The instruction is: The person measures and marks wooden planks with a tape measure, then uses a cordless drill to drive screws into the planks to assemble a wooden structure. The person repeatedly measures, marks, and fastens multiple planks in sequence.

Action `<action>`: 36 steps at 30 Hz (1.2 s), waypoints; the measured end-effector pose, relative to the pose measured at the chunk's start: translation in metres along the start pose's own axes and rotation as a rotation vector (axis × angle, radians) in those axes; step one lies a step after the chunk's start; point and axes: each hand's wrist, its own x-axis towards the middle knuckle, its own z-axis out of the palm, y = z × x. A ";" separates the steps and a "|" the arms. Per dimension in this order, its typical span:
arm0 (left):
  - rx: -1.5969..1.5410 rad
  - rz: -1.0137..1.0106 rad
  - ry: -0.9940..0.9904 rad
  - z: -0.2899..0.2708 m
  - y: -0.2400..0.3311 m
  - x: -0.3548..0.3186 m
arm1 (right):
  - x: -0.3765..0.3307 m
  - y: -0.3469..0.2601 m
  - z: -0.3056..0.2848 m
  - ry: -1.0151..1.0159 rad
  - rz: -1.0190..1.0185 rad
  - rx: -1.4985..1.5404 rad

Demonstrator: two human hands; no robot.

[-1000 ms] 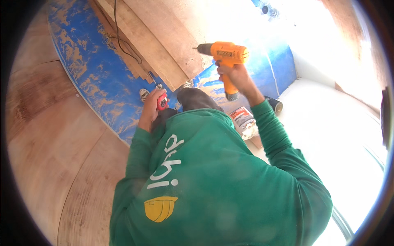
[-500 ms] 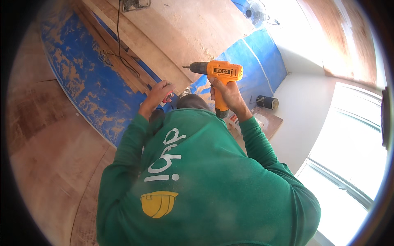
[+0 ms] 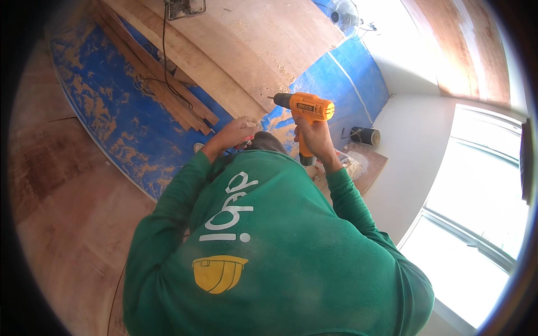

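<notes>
My right hand is wrapped round the grip of an orange cordless drill. The drill's black chuck and thin bit point left, clear of the boards behind. To the left, my left hand is closed on a small red object. Fingers and the green shirt cover most of that object, so its kind cannot be told. Both hands are raised in front of my chest, apart from each other.
Dusty wooden boards lie ahead on a blue sheet strewn with sawdust. Long wood strips and a dark cable run along their left side. A fan, a black roll and a bright window are to the right.
My left hand has moved right, toward the middle, with the red object. The drill has shifted slightly right and down, its bit further from my left hand's earlier place.
</notes>
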 end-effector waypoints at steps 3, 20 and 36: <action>0.223 0.074 0.160 0.006 -0.009 0.013 | 0.004 0.008 -0.007 -0.056 -0.044 -0.071; 1.407 0.525 0.670 0.020 0.036 0.120 | 0.036 0.034 -0.019 -0.125 -0.078 -0.308; 1.474 0.520 0.665 0.027 0.041 0.120 | 0.033 0.030 -0.021 -0.112 -0.011 -0.290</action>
